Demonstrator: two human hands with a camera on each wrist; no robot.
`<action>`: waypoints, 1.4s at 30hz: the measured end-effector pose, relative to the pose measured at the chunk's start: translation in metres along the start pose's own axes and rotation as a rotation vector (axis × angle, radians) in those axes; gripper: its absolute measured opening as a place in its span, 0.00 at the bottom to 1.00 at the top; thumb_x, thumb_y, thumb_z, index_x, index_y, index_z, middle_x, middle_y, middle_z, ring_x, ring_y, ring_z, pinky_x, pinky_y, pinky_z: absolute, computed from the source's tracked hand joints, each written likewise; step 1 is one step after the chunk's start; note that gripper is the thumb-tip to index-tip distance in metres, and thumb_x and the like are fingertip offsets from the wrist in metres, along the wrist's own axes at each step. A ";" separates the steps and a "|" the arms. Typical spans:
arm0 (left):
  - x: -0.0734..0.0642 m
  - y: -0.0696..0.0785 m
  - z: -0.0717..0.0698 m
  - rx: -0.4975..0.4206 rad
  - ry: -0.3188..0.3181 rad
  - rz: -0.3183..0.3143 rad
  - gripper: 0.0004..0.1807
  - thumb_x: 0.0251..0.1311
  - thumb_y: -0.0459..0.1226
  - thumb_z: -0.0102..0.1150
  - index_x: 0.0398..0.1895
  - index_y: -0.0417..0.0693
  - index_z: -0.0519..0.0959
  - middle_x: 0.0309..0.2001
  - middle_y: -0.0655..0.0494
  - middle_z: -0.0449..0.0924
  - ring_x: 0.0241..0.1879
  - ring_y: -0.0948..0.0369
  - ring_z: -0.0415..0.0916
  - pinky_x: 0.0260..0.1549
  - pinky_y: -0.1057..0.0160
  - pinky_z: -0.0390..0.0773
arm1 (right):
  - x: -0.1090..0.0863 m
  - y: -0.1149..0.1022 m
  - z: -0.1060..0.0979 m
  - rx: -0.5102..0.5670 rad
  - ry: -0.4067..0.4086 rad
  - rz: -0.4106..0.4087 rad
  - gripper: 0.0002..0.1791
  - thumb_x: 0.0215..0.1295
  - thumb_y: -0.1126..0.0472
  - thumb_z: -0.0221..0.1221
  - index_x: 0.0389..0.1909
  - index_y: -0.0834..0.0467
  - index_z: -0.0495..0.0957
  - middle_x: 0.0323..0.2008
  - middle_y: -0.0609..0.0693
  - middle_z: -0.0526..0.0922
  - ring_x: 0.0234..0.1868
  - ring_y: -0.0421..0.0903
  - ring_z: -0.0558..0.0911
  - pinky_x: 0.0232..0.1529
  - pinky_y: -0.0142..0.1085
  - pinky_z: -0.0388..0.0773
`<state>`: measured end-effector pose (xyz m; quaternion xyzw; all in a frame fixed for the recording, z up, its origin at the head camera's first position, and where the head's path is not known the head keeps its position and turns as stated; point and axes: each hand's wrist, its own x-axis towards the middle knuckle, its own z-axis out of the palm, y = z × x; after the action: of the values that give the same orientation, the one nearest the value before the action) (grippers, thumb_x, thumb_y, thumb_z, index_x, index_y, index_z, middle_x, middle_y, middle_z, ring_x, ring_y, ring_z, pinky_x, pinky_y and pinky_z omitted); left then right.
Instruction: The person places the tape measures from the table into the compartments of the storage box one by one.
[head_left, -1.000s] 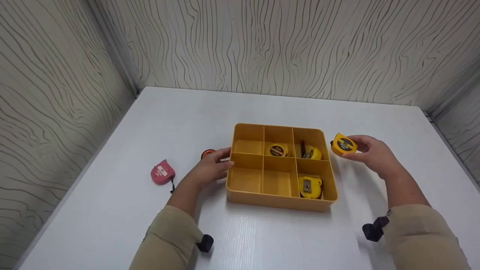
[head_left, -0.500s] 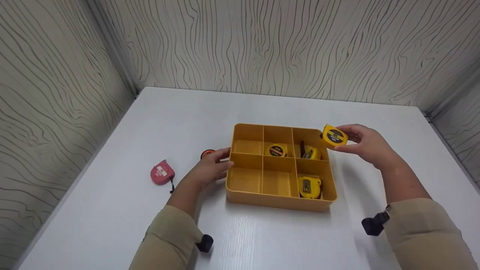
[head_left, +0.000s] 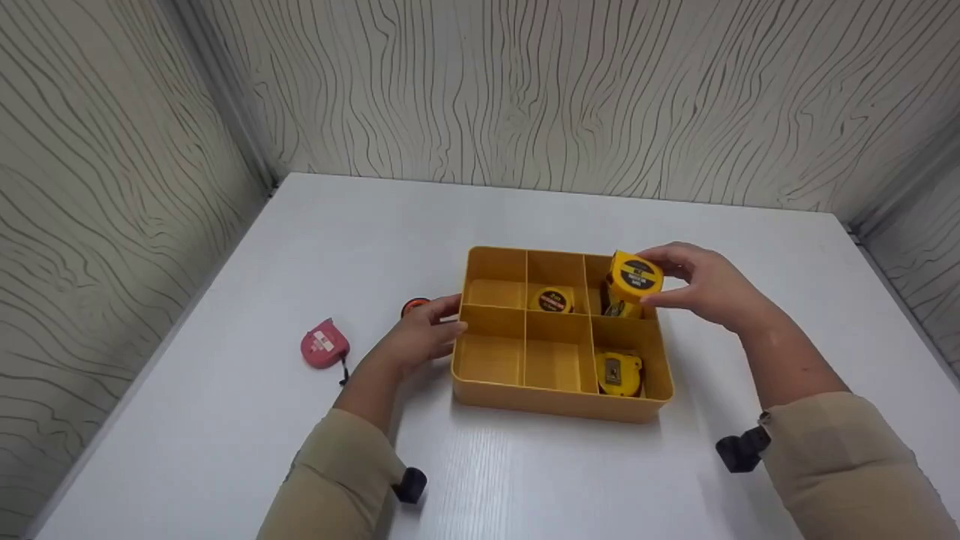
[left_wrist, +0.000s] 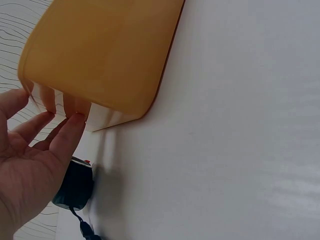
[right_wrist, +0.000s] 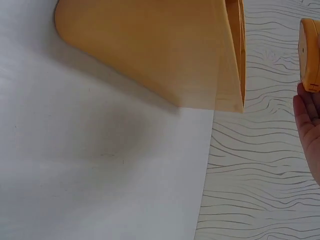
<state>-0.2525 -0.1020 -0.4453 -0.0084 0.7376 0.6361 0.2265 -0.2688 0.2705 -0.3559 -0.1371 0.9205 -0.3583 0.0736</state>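
My right hand (head_left: 701,281) pinches a yellow tape measure (head_left: 636,276) with a black label, held over the back right compartment of the orange divided box (head_left: 559,403). Beneath it, partly hidden, another yellow tape measure (head_left: 616,309) lies in that compartment. A small round yellow tape measure (head_left: 553,300) sits in the back middle compartment, and a yellow one with a grey belt clip (head_left: 621,373) in the front right. My left hand (head_left: 420,337) touches the box's left side with extended fingertips; the left wrist view shows these fingertips (left_wrist: 75,120) against the outer wall.
A pink tape measure (head_left: 324,345) with a dark strap lies on the white table (head_left: 247,420) to the left. Behind my left hand is a dark, orange-marked round object (head_left: 414,306), with a cord in the left wrist view. A wood-patterned panel (head_left: 525,90) stands behind the table.
My right hand has carried the yellow tape measure leftward, from beside the box up over its rim to above the back right compartment. My left hand keeps its place at the box.
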 end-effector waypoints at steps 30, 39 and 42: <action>-0.001 -0.002 -0.001 -0.015 0.001 0.005 0.32 0.56 0.41 0.60 0.66 0.59 0.63 0.62 0.61 0.63 0.59 0.60 0.66 0.51 0.57 0.73 | -0.006 -0.050 0.042 -0.112 -0.231 -0.262 0.33 0.43 0.48 0.70 0.53 0.51 0.74 0.48 0.44 0.76 0.46 0.43 0.74 0.50 0.43 0.74; -0.001 -0.002 -0.001 -0.009 -0.008 0.015 0.34 0.55 0.43 0.61 0.66 0.59 0.62 0.62 0.61 0.63 0.58 0.60 0.67 0.50 0.58 0.74 | -0.007 -0.051 0.049 -0.100 -0.254 -0.227 0.33 0.42 0.46 0.70 0.53 0.47 0.74 0.51 0.45 0.74 0.52 0.46 0.73 0.54 0.47 0.72; -0.001 -0.002 -0.001 0.000 -0.006 0.013 0.33 0.57 0.43 0.60 0.66 0.59 0.62 0.62 0.61 0.63 0.58 0.60 0.67 0.50 0.59 0.74 | -0.007 -0.051 0.052 -0.097 -0.258 -0.234 0.33 0.42 0.47 0.70 0.53 0.47 0.74 0.52 0.44 0.74 0.53 0.46 0.72 0.54 0.48 0.71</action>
<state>-0.2511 -0.1038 -0.4464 -0.0016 0.7369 0.6376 0.2245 -0.2402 0.2032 -0.3590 -0.2913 0.8975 -0.2991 0.1420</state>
